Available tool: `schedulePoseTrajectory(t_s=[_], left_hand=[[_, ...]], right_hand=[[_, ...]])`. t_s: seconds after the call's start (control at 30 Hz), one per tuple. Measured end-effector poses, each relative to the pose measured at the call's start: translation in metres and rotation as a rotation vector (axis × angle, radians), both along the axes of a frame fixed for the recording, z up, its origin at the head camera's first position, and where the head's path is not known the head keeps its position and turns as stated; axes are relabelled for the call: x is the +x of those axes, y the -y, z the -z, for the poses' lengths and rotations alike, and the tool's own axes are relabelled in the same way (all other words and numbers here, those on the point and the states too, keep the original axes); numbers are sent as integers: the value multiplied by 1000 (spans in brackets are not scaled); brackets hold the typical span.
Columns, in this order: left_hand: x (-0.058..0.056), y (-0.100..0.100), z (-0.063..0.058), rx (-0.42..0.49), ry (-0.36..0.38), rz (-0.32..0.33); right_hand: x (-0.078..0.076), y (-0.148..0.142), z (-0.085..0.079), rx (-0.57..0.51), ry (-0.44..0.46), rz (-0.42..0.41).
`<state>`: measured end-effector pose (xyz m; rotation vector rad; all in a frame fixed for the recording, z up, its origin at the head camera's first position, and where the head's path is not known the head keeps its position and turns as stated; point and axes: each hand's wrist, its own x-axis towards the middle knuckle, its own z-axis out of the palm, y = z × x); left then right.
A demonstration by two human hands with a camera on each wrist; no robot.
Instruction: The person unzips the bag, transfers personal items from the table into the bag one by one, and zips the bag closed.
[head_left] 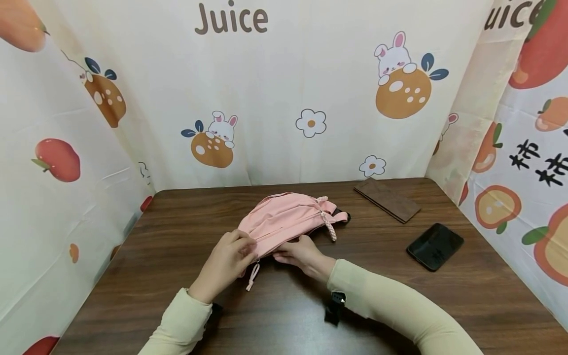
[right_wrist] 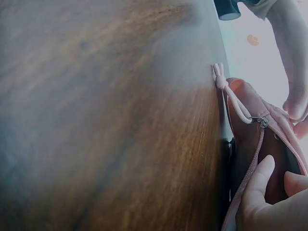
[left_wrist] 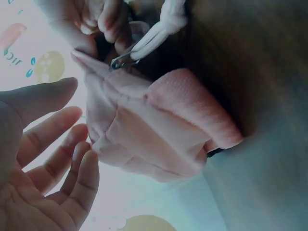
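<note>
A soft pink zip bag [head_left: 284, 214] lies tilted on the wooden table, its zip side towards me. Corded pulls hang from its zips, one pull [head_left: 253, 277] at the near left end. My left hand [head_left: 228, 256] is at that left end; in the left wrist view its fingers are spread and loosely bent against the fabric. With its thumb and fingers at the unzipped opening, my right hand [head_left: 303, 254] holds the lower edge of the bag. The right wrist view shows the dark inside [right_wrist: 276, 159] between the two zip edges. Some right fingertips are hidden by the fabric.
A black phone [head_left: 435, 246] lies on the right of the table. Behind it, near the back edge, is a flat brown wallet-like object [head_left: 387, 199]. Printed curtains [head_left: 275, 88] stand around the back and sides of the table [head_left: 177, 236].
</note>
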<state>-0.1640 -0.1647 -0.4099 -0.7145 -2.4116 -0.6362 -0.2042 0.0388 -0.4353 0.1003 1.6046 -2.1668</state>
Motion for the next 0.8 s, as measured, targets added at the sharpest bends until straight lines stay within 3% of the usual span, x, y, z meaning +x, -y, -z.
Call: schedulePoseTrajectory(t_s=[0.13, 0.8], left_hand=[[1, -1, 4, -29, -13, 25], [4, -5, 9, -83, -34, -9]], right_hand=[[0, 0, -1, 1, 6, 5], [0, -3, -1, 0, -9, -37]])
